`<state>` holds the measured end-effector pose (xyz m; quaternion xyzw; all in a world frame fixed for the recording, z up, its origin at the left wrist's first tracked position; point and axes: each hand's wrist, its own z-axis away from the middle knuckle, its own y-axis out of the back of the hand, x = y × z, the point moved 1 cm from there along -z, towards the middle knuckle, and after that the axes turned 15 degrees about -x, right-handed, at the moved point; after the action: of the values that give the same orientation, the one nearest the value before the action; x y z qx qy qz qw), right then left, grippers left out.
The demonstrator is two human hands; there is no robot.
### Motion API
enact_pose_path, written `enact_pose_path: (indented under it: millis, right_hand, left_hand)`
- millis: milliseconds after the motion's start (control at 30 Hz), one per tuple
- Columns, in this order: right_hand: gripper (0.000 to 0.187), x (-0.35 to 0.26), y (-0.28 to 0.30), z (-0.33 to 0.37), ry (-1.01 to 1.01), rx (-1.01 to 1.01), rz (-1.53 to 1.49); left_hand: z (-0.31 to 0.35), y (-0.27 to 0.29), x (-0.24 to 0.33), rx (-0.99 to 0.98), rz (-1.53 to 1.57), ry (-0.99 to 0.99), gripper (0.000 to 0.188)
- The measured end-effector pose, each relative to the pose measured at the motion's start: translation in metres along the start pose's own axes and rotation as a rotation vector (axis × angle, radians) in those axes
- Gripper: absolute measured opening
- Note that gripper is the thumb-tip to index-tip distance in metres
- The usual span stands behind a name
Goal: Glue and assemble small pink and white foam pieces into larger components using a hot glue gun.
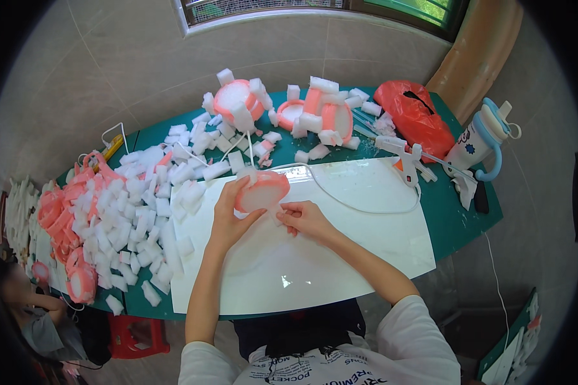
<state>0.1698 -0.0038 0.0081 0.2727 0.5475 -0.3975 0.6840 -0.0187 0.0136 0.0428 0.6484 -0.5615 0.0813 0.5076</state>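
Disc held over the white board: my left hand grips its side, my right hand pinches a block at its lower edge. Judged best: press squarely, without denting.

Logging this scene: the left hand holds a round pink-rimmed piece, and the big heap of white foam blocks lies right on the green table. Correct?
Wrong side: in the head view, the heap of white foam blocks lies left on the green table. The left hand does hold the round pink-rimmed piece.
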Motion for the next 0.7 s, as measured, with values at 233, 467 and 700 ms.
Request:
enact_pose_path:
  millis: [233, 467, 700]
  right_hand:
    - [0.042, -0.005, 0.0, 0.004, 0.044, 0.149, 0.471]
    - [0.039, -0.015, -0.004, 0.012, 0.111, 0.21, 0.681]
    - [0.036, -0.027, 0.007, 0.02, 0.024, 0.222, 0.865]
  left_hand:
    - [0.001, -0.002, -0.001, -0.069, -0.053, 0.037, 0.07]
    - [0.0, -0.003, 0.007, -0.132, -0.099, 0.064, 0.069]
    - [-0.001, -0.004, 0.012, -0.163, -0.094, 0.106, 0.064]
